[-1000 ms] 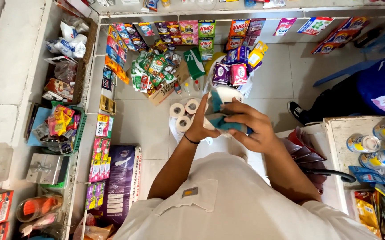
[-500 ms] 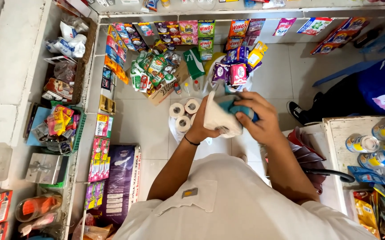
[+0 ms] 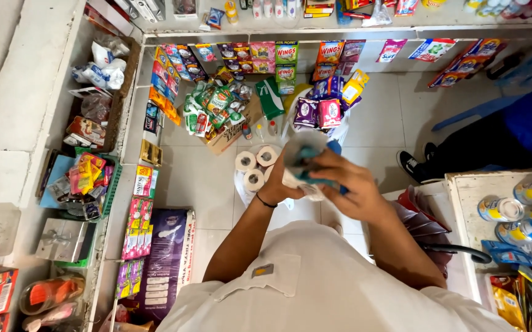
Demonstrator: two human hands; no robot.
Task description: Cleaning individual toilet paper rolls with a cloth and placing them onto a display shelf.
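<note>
— What are the hands doing from where you stand?

— The left hand (image 3: 276, 184) is curled round the side of a pale plastic tumbler (image 3: 298, 161), fingers closed on its wall. The right hand (image 3: 347, 184) is bent over the mouth of it, fingers narrow and pressing a teal cloth (image 3: 312, 165) down inside.

— And the tumbler itself?

— Whitish, a bit see-through, tipped with its open end pointing away from the person's chest. It sits up in the air between both hands, above the tiled floor (image 3: 204, 178). The cloth is bunched, partly in the cup, partly under the right fingers.

— What's below?

— Three toilet rolls (image 3: 255, 166) just beside the left wrist, and a cardboard box of sachets (image 3: 220, 114) further off.
</note>
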